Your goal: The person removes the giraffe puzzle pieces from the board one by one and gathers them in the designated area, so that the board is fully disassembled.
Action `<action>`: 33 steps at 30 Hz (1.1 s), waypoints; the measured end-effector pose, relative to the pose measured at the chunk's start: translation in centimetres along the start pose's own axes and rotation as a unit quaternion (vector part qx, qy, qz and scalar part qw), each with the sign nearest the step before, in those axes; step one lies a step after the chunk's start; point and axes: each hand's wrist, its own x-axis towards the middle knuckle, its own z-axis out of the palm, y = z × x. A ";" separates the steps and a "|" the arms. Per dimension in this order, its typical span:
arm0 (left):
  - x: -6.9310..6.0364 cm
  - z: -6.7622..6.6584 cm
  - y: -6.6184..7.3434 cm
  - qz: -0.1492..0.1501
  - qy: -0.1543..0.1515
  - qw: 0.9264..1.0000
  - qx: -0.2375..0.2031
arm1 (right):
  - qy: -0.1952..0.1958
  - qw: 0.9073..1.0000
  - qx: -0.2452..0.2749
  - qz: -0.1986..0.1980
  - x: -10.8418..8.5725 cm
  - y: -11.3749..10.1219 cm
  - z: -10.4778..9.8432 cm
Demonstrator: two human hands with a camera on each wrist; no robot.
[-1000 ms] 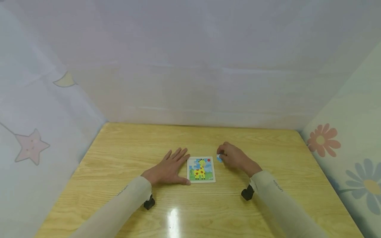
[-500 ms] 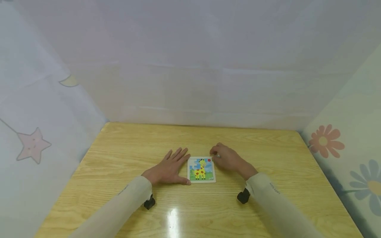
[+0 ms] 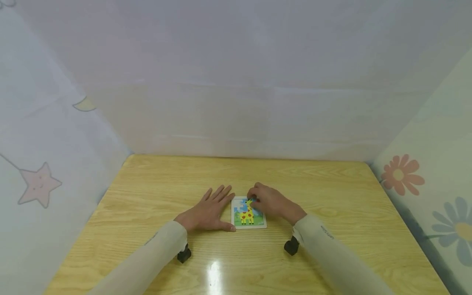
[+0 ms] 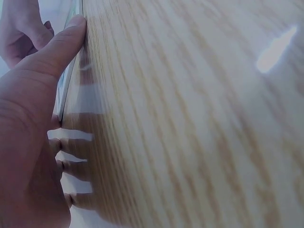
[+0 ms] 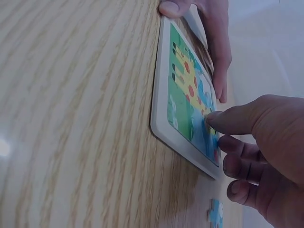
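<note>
At the far left, a pink star (image 3: 39, 185) and a yellow moon (image 3: 85, 104) decorate the cloth wall. A pale left sleeve (image 3: 144, 256) leads to a black block (image 3: 184, 254) at the wrist and the left hand (image 3: 208, 211), whose fingers are spread on the wooden table (image 3: 166, 172). Its thumb and forefinger touch the left corners of a puzzle (image 3: 239, 221), lying flat with a white border. The puzzle shows a yellow giraffe (image 3: 246, 217), with a pale gap (image 3: 239, 203) at its upper left. The right hand (image 3: 271, 200) bends its fingers over the upper right part, thumb against the picture; I cannot tell whether it pinches a piece. Just beside the puzzle's right edge, a loose blue piece (image 5: 216, 213) rests on the table. Farther right are a red flower (image 3: 402, 175) and a blue flower (image 3: 459, 225).
</note>
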 end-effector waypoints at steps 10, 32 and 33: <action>0.2 0.0 0.1 0.003 0.000 1.000 0.002 | -0.026 0.999 0.016 -0.017 0.2 -0.9 0.0; 0.1 -0.2 0.3 -0.002 -0.005 1.000 -0.001 | -0.055 0.997 0.048 -0.016 0.9 -1.4 -0.1; 0.1 -0.2 0.3 -0.001 -0.005 1.000 -0.001 | -0.052 0.997 0.051 -0.016 0.9 -1.4 0.0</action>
